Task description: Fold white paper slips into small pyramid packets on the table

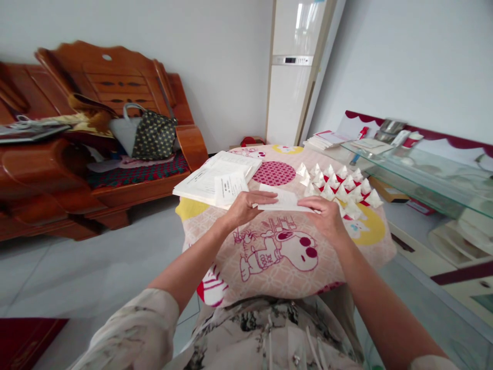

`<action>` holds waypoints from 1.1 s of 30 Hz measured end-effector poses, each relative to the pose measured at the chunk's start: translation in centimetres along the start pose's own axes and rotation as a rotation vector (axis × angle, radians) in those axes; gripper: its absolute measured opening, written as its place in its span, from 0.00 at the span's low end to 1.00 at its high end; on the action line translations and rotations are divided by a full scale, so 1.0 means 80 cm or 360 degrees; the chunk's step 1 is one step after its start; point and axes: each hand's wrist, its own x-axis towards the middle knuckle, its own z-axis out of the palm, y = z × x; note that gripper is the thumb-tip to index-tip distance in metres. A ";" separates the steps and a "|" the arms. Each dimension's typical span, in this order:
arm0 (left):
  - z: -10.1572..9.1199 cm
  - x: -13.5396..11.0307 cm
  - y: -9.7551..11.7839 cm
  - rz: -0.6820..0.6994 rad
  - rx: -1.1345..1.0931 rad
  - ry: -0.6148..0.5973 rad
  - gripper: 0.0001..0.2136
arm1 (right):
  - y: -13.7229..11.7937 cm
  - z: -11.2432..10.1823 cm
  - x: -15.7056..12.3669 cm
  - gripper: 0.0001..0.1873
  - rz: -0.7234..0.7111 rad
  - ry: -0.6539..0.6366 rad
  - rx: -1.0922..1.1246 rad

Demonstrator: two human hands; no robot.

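A white sheet of paper (283, 200), which looks folded, lies between my hands just above the cartoon-print tablecloth (227, 236). My left hand (250, 202) holds its left end, with the fingers lying along the paper. At the right end, my right hand (324, 210) grips the edge between thumb and fingers. Just left of the sheet, printed papers (204, 180) are stacked, and a smaller printed slip (230, 187) rests on top. Several white folded paper pyramids (348, 183) stand in rows close beyond my right hand, with red showing between them.
Right of the table is a glass-shelved stand (431, 185) holding a metal pot (390, 131) and other items. A wooden sofa (127, 87) with a patterned bag (154, 134) is on the left. A tall white cabinet-like unit (290, 82) stands behind.
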 end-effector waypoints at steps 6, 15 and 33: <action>0.024 -0.043 -0.028 0.0060 0.0249 -0.0590 0.20 | 0.031 0.014 -0.043 0.10 -0.0028 -0.0497 -0.0223; 0.025 -0.036 -0.011 -0.0623 0.0227 -0.0356 0.12 | 0.034 0.014 -0.017 0.17 0.0752 -0.0698 0.0005; 0.047 -0.028 -0.023 -0.1087 0.0278 0.0088 0.36 | 0.042 0.052 0.001 0.18 0.0567 -0.0675 -0.0839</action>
